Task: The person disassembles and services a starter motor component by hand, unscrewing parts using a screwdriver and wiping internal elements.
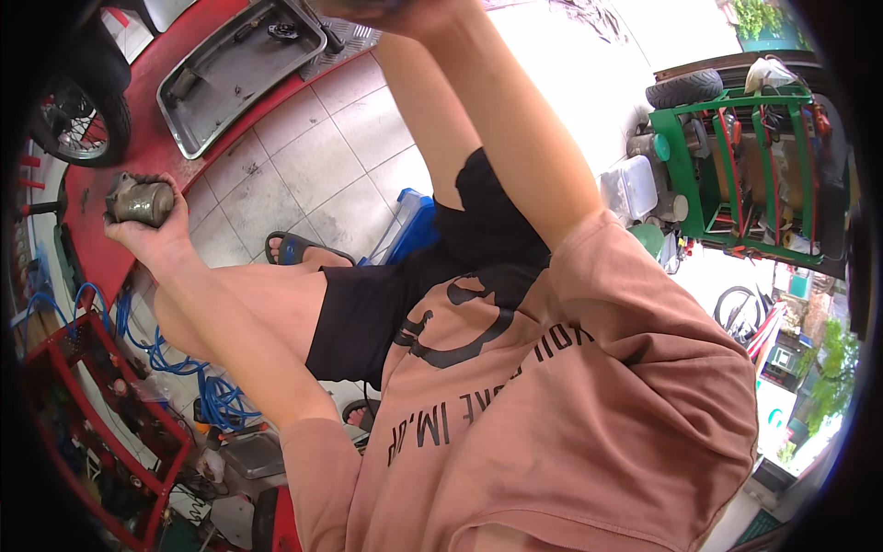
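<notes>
My left hand [156, 221] is closed around a grimy metal cylindrical part [143, 202] with a bracket on one end, held over the left end of a red platform [101, 212]. My right hand [409, 14] is cut off by the top edge, with something dark at it; its fingers are hidden. Near the top, a metal tray [175, 124] with dark small parts in it rests on the red platform.
A motorbike wheel [87, 129] stands at upper left. Blue hoses [225, 400] coil beside a red tool cart [156, 432]. A green rack [676, 170] with plastic containers [630, 184] nearby is at right. A blue plastic item [414, 225] is between my legs and the tiled floor [303, 147].
</notes>
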`<state>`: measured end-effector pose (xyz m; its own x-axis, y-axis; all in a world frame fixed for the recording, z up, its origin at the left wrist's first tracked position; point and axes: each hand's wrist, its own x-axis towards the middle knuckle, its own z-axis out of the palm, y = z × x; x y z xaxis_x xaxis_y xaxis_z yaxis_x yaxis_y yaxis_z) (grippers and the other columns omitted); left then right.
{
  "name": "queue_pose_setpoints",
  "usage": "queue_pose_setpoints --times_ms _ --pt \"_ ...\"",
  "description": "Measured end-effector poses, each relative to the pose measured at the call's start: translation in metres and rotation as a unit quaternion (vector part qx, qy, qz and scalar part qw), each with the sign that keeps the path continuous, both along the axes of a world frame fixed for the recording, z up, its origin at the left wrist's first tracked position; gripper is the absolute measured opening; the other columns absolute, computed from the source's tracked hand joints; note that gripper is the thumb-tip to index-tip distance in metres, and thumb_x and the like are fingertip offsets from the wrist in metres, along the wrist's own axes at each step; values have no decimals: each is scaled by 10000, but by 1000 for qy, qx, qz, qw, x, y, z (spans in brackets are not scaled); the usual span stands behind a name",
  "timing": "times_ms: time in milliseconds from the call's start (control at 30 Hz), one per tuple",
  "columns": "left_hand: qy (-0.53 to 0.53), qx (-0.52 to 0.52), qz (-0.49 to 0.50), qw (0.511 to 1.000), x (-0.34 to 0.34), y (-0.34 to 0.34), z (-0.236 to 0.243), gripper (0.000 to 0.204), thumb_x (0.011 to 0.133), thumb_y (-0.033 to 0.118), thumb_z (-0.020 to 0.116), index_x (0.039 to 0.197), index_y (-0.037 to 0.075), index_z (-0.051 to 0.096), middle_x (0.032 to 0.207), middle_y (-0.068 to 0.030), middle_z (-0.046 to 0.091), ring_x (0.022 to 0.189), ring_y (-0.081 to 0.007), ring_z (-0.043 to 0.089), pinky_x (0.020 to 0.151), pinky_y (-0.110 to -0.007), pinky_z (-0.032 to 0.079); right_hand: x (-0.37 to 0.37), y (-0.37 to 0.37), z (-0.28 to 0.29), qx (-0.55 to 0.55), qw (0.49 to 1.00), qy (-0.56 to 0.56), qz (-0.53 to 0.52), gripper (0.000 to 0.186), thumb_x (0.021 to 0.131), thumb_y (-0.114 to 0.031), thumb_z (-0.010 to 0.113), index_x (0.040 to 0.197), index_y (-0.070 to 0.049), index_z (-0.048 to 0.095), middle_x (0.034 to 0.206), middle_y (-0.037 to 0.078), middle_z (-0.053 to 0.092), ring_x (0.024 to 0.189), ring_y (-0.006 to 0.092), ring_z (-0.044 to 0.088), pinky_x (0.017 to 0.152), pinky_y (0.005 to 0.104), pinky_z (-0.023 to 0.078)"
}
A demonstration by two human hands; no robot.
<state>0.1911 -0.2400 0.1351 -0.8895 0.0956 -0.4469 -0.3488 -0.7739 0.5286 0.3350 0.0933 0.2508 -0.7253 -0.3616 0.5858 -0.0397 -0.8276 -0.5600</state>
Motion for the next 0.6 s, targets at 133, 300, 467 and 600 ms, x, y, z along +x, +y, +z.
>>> queue_pose_setpoints --times_ms 133,300,467,600 --pt "30 -10 5 999 -7 -14 -6 444 806 467 509 958 64 619 862 -77 635 777 -260 607 771 -423 510 37 23 2 41 997 48 -54 429 986 -525 365 827 -130 413 548 -20 373 383 96 330 377 240 297" --pt "11 -31 27 999 1 -4 11 432 825 445 491 955 51 611 888 -92 630 794 -274 594 764 -435 514 81 50 59 210 938 195 -193 368 994 -465 408 827 -138 403 553 -25 429 381 78 389 348 223 356" --pt "29 -17 22 999 -5 -8 12 403 824 410 496 956 51 622 888 -89 625 794 -272 587 768 -444 509 106 54 90 280 913 195 -222 379 997 -474 385 847 -126 405 594 -4 441 419 95 395 368 240 357" --pt "43 -6 -17 999 1 1 18 410 817 394 499 966 34 625 883 -95 623 794 -268 580 788 -439 497 125 58 113 312 896 203 -241 390 999 -480 366 863 -117 406 627 12 450 449 107 401 384 254 358"
